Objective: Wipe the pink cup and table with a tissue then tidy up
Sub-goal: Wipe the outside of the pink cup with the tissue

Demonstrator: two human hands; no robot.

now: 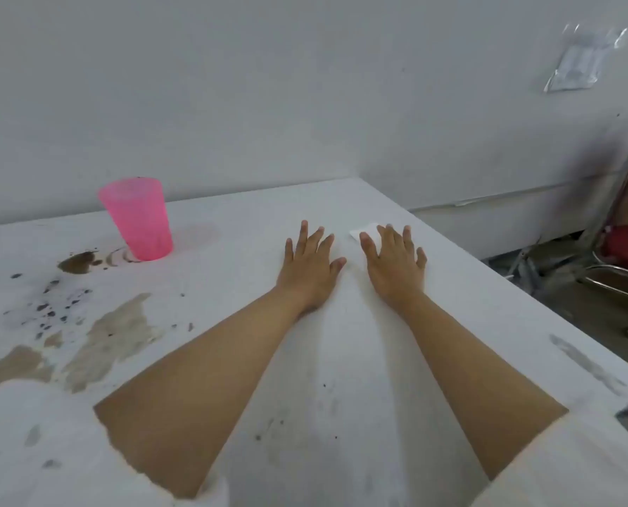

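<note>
Resting flat on the table [378, 360], both hands lie palm down with fingers spread and grasp nothing. The left hand [310, 267] sits on bare tabletop. The right hand [394, 265] lies just beside it, its fingertips [364, 238] covering the near part of a white tissue [364, 229] that lies flat toward the far right corner. The pink cup [137, 218] stands upright near the far edge, well apart from both hands to the left. A brown puddle [78, 263] touches its base on the near-left side, and more brown stains [111, 334] and dark specks spread toward the left edge.

By the look of it, no wiping has begun: the spill is whole and the tissue looks flat and clean. The step in hand seems to be taking up the tissue. Next, the right hand would need to pinch or gather the thin sheet off the surface, then carry it across to the cup, while the left hand steadies the light cup so it does not tip.
</note>
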